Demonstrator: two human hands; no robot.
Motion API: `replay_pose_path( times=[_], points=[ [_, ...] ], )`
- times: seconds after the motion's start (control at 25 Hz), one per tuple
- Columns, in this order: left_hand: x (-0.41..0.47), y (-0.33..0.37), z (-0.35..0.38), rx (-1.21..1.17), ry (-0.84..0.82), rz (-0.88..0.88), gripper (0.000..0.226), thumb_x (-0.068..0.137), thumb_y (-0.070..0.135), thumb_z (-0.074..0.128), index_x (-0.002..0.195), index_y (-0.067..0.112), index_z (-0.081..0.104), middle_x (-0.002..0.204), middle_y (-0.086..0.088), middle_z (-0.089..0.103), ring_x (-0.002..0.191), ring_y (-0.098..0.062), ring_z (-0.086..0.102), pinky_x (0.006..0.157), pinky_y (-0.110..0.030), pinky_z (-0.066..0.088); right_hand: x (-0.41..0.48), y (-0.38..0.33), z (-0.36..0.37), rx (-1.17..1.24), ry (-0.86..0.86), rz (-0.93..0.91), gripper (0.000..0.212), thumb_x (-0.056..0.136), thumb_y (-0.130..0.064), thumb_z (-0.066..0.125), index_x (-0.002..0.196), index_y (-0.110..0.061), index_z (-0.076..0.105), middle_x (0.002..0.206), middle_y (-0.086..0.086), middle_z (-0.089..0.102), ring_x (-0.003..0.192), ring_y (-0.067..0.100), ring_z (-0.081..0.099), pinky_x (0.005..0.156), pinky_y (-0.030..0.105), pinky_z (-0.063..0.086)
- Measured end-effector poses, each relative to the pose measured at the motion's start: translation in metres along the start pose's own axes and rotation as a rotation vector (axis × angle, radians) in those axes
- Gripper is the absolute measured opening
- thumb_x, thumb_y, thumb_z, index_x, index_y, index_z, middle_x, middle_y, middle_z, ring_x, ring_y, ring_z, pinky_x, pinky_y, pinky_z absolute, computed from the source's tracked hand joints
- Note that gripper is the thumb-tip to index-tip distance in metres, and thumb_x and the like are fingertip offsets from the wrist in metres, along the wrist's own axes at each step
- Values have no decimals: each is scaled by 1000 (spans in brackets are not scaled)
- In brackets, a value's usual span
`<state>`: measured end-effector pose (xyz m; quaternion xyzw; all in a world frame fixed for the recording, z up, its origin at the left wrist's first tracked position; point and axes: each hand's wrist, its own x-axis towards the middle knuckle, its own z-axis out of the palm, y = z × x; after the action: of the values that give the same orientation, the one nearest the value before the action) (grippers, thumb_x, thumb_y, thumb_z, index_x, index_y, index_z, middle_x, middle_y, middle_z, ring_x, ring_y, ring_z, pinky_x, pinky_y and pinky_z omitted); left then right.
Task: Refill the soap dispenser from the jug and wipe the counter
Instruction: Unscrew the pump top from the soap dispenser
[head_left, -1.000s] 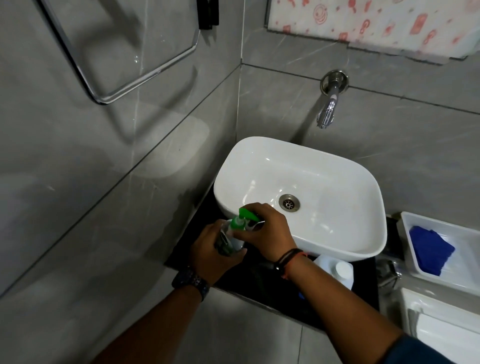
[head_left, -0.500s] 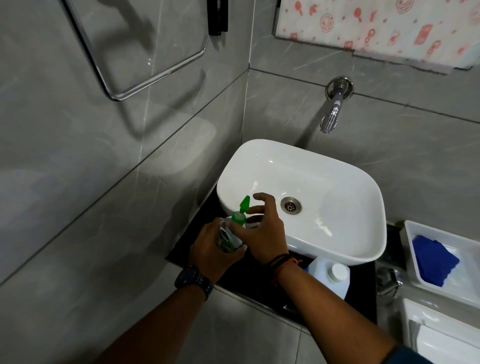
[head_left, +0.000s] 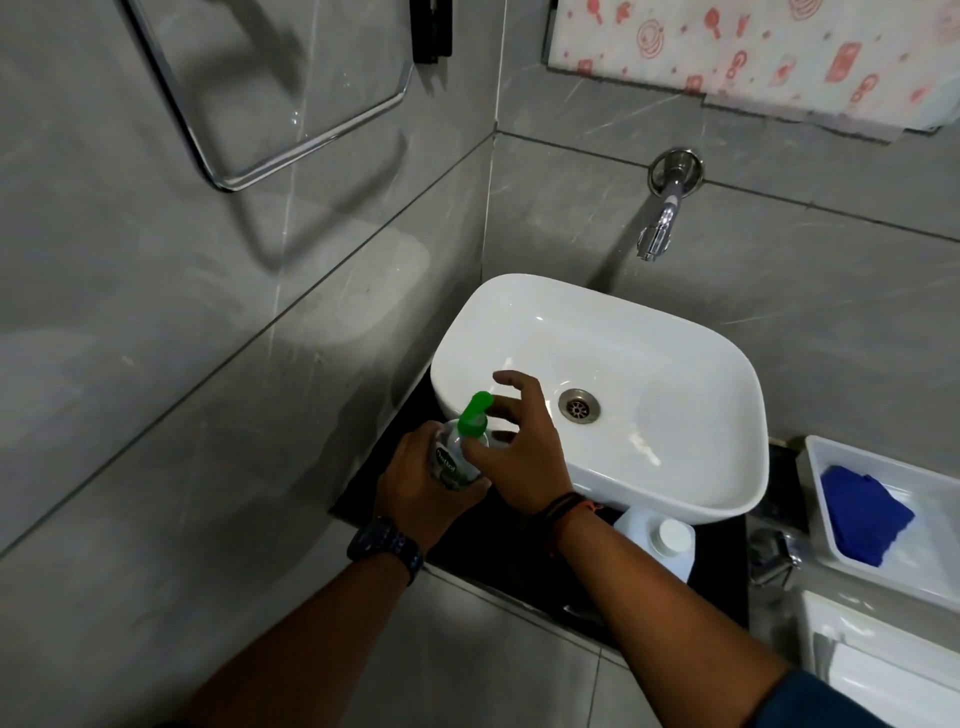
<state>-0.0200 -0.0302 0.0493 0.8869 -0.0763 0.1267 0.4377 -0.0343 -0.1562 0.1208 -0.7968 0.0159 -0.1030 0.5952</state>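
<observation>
Two hands work at a bathroom counter (head_left: 524, 571): the left hand (head_left: 415, 488) and the right hand (head_left: 524, 452), one soap dispenser (head_left: 457, 452) with one green pump (head_left: 475, 415) between them. One white basin (head_left: 675, 499) with one drain (head_left: 578, 406) sits on the counter under one wall tap (head_left: 662, 218). One white jug (head_left: 660, 540) stands at the counter's front edge. One white tray (head_left: 831, 530), beyond the counter's right edge, carries one blue cloth (head_left: 862, 514). One chrome rail (head_left: 291, 150) hangs on the wall. One watch (head_left: 387, 548) is worn on the left wrist.

Basin (head_left: 675, 512) crowds jug (head_left: 657, 540); wall (head_left: 208, 364) left.
</observation>
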Motion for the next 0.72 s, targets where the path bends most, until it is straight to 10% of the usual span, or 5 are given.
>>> replay_pose_path(
  times=[0.44,0.72],
  points=[
    [4,-1,-2,27,-52,-62,62,52,56,75,103,25,58,92,14,61,77,4,56,60,1,35,1,-4,5,39,144,-50,41,70,-11,78,105,-16,57,94,-8,67,86,12,67,76,36,57],
    [6,-22,-1,-79,-40,-242,75,47,42,89,111,19,56,109,-1,64,96,-18,62,78,-34,56,19,-43,-10,298,422,-333,44,75,3,70,112,-18,56,102,10,67,93,26,68,79,35,56]
  ],
)
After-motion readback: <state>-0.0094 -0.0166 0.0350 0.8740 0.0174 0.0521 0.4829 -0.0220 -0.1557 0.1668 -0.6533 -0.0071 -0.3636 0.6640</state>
